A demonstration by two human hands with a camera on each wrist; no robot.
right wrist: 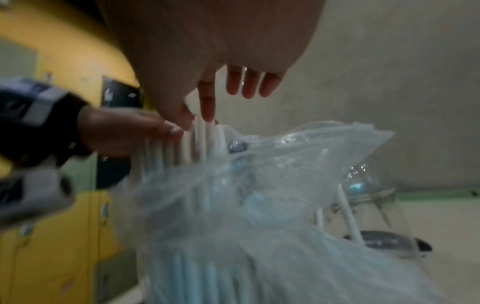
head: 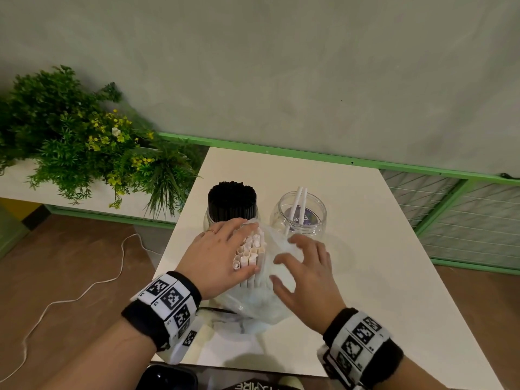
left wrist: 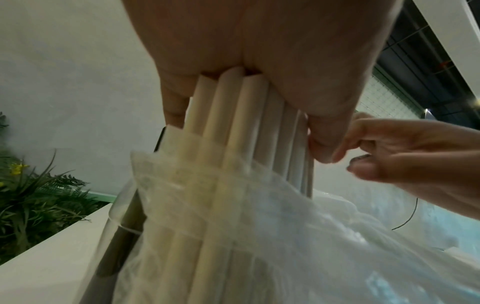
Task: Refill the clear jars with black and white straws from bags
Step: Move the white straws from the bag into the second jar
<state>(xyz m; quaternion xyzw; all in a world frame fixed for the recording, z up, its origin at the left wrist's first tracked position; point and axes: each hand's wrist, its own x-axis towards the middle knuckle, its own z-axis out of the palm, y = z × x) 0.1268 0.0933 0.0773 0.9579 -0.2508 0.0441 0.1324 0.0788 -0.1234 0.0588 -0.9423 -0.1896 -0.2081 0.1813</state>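
A bundle of white straws stands upright inside a clear plastic bag on the white table. My left hand grips the bundle near its top, palm over the straw ends. My right hand hovers with spread fingers at the bag's right side; its fingers hang down, one touching the straw tips. Behind stand a jar packed with black straws and a clear jar holding two white straws.
A planter with green foliage runs along the table's left side. A green rail with wire mesh borders the back and right. A white cable lies on the floor to the left. A dark object sits below the table's near edge.
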